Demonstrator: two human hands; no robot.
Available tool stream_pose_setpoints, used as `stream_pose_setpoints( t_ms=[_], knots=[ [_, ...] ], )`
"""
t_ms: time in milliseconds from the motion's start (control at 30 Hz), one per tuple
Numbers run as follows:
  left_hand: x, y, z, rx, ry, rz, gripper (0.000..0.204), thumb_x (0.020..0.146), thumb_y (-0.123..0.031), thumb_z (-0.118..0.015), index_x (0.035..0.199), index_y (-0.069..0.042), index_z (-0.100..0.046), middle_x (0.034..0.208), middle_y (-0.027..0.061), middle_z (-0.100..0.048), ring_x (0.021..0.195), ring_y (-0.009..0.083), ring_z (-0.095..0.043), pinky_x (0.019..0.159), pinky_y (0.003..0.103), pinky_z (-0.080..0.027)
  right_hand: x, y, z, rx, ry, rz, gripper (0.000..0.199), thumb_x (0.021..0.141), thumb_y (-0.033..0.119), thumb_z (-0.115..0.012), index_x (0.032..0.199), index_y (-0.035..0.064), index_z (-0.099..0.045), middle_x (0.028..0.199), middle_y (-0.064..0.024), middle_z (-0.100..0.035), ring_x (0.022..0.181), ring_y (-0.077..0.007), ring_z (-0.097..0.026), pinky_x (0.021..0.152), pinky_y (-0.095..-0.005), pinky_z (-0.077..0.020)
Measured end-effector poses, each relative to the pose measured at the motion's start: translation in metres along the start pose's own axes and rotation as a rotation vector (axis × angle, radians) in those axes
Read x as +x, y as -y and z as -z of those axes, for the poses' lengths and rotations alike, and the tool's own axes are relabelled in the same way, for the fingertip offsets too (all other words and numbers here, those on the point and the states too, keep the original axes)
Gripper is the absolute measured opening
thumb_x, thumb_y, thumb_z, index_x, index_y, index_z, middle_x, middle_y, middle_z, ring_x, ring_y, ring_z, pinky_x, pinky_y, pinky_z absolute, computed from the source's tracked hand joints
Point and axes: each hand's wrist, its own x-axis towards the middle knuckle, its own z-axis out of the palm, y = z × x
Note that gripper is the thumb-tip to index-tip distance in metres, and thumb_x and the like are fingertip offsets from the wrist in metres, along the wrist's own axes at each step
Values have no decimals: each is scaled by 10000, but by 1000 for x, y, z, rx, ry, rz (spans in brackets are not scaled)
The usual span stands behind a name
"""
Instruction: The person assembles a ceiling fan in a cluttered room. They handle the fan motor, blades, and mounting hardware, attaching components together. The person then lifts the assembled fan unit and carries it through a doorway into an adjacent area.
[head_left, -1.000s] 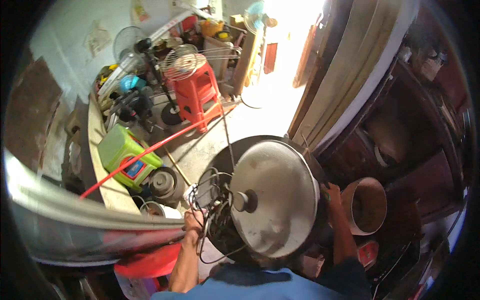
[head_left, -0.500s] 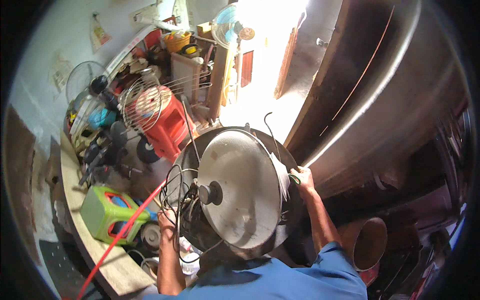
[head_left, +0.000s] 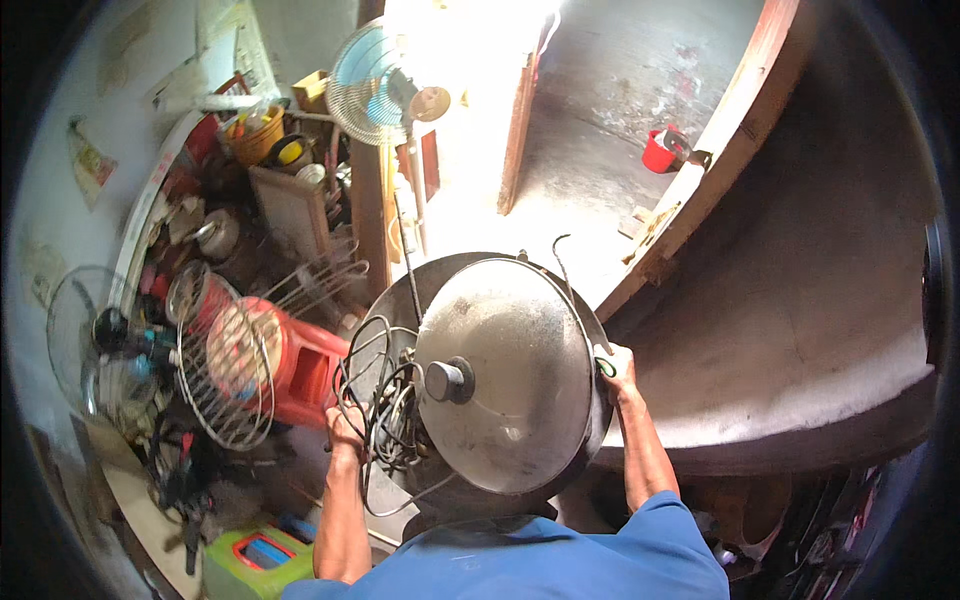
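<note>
A big dark wok (head_left: 408,284) is held in front of my body by both hands. Tilted inside it lies a round grey metal lid (head_left: 520,400), its dark knob (head_left: 449,381) turned toward the left. A tangle of black cable (head_left: 392,410) rests on the wok's left side and hangs over the rim. My left hand (head_left: 347,428) grips the left edge, with cable loops close against the fingers. At the right edge my right hand (head_left: 620,370) is closed on the rim. A small green loop (head_left: 606,367) shows by its fingers; what it belongs to is hidden.
On the left are a red plastic stool (head_left: 318,375), a wire rack (head_left: 225,365) and a green stool (head_left: 228,560) among clutter. A standing fan (head_left: 368,90) is beside the bright doorway. To the right rises a large curved panel (head_left: 800,330); beyond it sits a red bucket (head_left: 657,153).
My view has swung to the right, so the stools and fan slide left and the red bucket appears. The wok stays in both hands, its lid still inside.
</note>
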Motion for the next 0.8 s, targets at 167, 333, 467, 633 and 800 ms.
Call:
stream_pose_setpoints(
  t_ms=[167, 333, 467, 633, 800],
  knots=[
    [111, -60, -30, 33, -15, -189, 279, 811, -196, -552, 787, 29, -716, 651, 183, -657, 627, 242, -647, 595, 427, -464, 57, -13, -26, -28, -111, -22, 276, 880, 266, -658, 824, -4, -682, 637, -37, -620, 586, -88, -504, 543, -322, -435],
    [211, -125, -57, -137, 149, -252, 229, 779, -155, -594, 662, 38, -634, 559, 80, -576, 552, 173, -536, 528, 393, -390, 107, 3, -66, 147, -238, -194, 257, 917, 207, -616, 790, -16, -627, 634, 22, -534, 605, -88, -452, 541, -311, -396],
    [255, -131, -85, -119, 266, -328, 261, 746, -154, -620, 584, 32, -533, 516, 54, -500, 497, 143, -446, 503, 385, -347, 104, -24, -79, 180, -325, -319, 277, 928, 224, -607, 755, 8, -608, 644, 34, -501, 618, -86, -417, 532, -308, -367],
    [307, -202, -117, -74, 314, -231, 240, 738, -166, -613, 600, 22, -556, 542, 32, -526, 518, 128, -460, 509, 372, -353, 158, -40, -92, 134, -395, -351, 259, 912, 187, -597, 763, -24, -604, 588, -53, -526, 562, -142, -445, 539, -363, -403],
    [357, -220, -151, -62, 298, -268, 225, 763, -194, -628, 759, 21, -693, 648, 85, -640, 612, 165, -583, 581, 377, -438, 181, -31, -103, 29, -469, -392, 279, 891, 240, -607, 806, -26, -613, 592, -138, -527, 581, -184, -484, 573, -408, -426]
  ],
)
